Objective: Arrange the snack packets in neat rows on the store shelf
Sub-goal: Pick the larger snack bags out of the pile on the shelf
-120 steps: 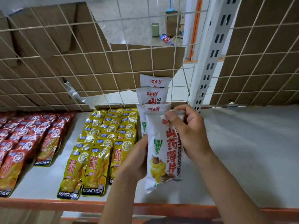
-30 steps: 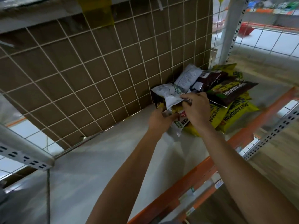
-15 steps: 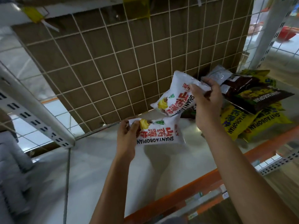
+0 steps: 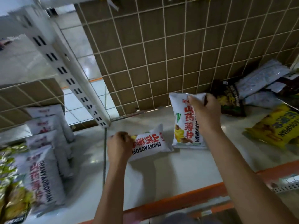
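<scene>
My left hand [image 4: 119, 147] grips one end of a white snack packet [image 4: 149, 145] with red lettering, held sideways just above the pale shelf [image 4: 161, 178]. My right hand [image 4: 204, 110] holds a second white packet [image 4: 182, 126] by its top edge, hanging upright over the shelf. At the left stands a row of the same white packets [image 4: 45, 143], one behind another. A loose pile of dark, white and yellow packets [image 4: 262, 97] lies at the right.
A white slotted upright [image 4: 68, 75] and a thin wire divider [image 4: 104, 159] split the shelf just left of my left hand. Wire mesh with brown cardboard [image 4: 178, 54] backs the shelf. An orange rail [image 4: 186, 198] edges the front. Yellow-green packets [image 4: 9, 183] lie at far left.
Both hands have carried their white packets leftward, away from the loose pile. The view has swung left, and the row of white packets now shows.
</scene>
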